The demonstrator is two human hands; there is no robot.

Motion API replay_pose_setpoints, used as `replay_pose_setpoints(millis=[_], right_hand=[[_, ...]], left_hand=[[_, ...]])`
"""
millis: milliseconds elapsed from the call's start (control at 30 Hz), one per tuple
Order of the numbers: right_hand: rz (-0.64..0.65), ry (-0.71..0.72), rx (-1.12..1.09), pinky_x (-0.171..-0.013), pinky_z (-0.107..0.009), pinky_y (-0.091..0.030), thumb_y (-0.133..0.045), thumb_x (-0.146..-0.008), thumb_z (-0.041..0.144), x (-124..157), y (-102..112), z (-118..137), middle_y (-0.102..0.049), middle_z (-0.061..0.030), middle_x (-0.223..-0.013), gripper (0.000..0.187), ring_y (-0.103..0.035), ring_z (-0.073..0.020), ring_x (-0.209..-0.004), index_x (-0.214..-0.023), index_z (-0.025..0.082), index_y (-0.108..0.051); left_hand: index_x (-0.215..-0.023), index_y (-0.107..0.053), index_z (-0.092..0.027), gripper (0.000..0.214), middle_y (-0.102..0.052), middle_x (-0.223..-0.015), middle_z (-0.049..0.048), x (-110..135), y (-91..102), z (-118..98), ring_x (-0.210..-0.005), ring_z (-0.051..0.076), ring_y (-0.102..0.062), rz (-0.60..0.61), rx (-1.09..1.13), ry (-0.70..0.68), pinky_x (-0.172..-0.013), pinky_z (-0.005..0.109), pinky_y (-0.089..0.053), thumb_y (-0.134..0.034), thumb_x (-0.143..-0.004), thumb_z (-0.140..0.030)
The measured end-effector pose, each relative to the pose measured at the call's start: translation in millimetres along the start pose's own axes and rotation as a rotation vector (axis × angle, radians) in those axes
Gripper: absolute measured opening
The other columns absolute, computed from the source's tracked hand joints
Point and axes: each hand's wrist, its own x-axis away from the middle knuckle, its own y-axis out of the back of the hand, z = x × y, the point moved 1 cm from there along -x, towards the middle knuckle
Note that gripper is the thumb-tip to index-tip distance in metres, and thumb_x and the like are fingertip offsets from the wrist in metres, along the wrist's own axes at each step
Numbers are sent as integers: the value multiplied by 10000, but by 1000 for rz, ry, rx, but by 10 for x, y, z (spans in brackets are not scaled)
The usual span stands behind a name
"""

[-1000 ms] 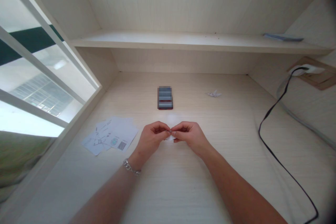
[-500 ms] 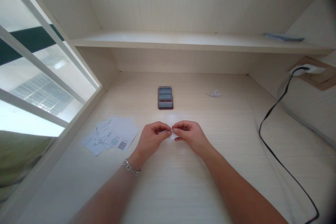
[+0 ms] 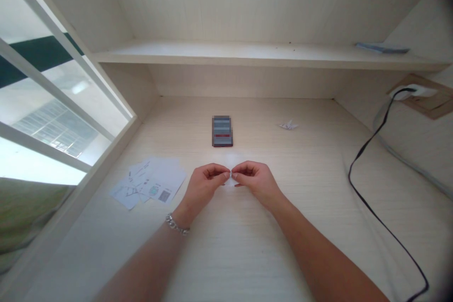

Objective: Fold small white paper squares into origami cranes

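Note:
My left hand (image 3: 205, 185) and my right hand (image 3: 255, 181) meet fingertip to fingertip over the middle of the pale wooden desk (image 3: 230, 245). Both pinch a small folded piece of white paper (image 3: 230, 180), which the fingers mostly hide. A metal bracelet (image 3: 177, 225) circles my left wrist. Just beyond the hands a dark phone (image 3: 222, 130) lies flat on the desk.
Several printed paper slips (image 3: 150, 187) are fanned out left of my hands. A small folded white paper figure (image 3: 289, 125) sits far right. A black cable (image 3: 371, 188) runs from a wall socket (image 3: 412, 93) down the right side. A shelf (image 3: 262, 54) spans the back; window bars (image 3: 53, 85) stand left.
Both hands with the folded paper have drifted slightly away from me, and the paper shows less below the fingers. Nothing else has moved.

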Motion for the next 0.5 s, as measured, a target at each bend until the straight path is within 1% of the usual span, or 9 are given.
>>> replay_pose_setpoints(millis=[67,267,400,500], right_hand=[[7,-1,3,-562,-280,-557,-710,-611,262,5,-4,0,-639,-7,-662,167,-603,-136,-625,-731,154,-671],[3,-24,-18,-543,-280,-559,-687,-640,303,6,-10,-24,-636,-10,-692,189,-603,-141,-649,-754,155,-659],[-10,-28,24,-525,-267,-553,-690,-634,277,-5,-15,-55,-623,1,-652,172,-594,-129,-615,-745,155,-641],[-4,-3,53,-534,-269,-552,-675,-652,266,-11,-17,-71,-620,-2,-659,165,-591,-127,-616,-764,152,-636]], left_hand=[[-763,-675,-137,160,-671,-721,45,-1,3,15,-656,134,-583,-6,-1,-14,-614,238,-455,-677,-655,-256],[-808,-632,-149,192,-660,-774,40,-8,9,64,-731,139,-609,-33,2,-65,-677,243,-471,-693,-644,-228],[-816,-625,-149,201,-659,-768,38,-11,5,66,-728,140,-617,-39,-10,-63,-670,242,-476,-692,-641,-221],[-800,-618,-146,194,-654,-741,29,-21,4,71,-693,134,-613,-46,18,-34,-630,235,-476,-693,-633,-211]])
